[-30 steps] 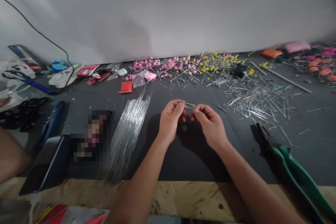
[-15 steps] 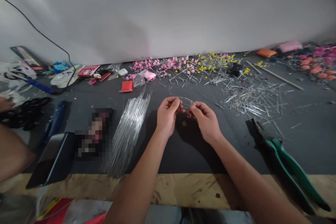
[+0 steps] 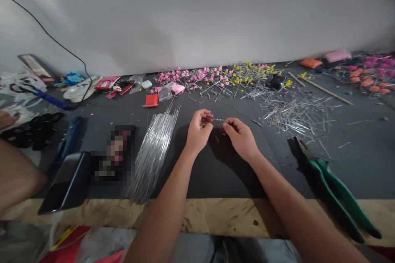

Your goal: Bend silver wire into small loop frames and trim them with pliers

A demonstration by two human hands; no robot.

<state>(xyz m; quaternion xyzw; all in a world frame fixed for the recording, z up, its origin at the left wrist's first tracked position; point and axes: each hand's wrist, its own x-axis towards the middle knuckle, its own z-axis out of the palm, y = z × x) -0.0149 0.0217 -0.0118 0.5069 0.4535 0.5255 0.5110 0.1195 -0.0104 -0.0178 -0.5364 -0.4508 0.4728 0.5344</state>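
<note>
Between my two hands runs a thin silvery wire [image 3: 218,120], bent in a small curve above the black table covering. My left hand [image 3: 198,132] is closed near the wire's left end, with thumb and fingers together; the fingertips partly hide the wire. At the other end my right hand [image 3: 240,136] pinches it between thumb and fingers. A bundle of straight metal wires [image 3: 156,148] lies to the left of my left hand. Beyond my right forearm rest green-handled pliers [image 3: 331,185], jaws pointing away from me.
Loose cut wires [image 3: 296,115] lie at the right. Pink-tipped stems [image 3: 191,76] and yellow-tipped stems [image 3: 251,72] line the wall. A phone [image 3: 64,181], a blue stapler-like tool [image 3: 68,137] and another person's arm [image 3: 21,176] are at the left. The table's wooden edge [image 3: 222,218] runs in front.
The curved wire has turned in my fingers and shows as a flatter, narrower arc. My left hand has rolled, its fingers lifting slightly. My right hand stays almost in place.
</note>
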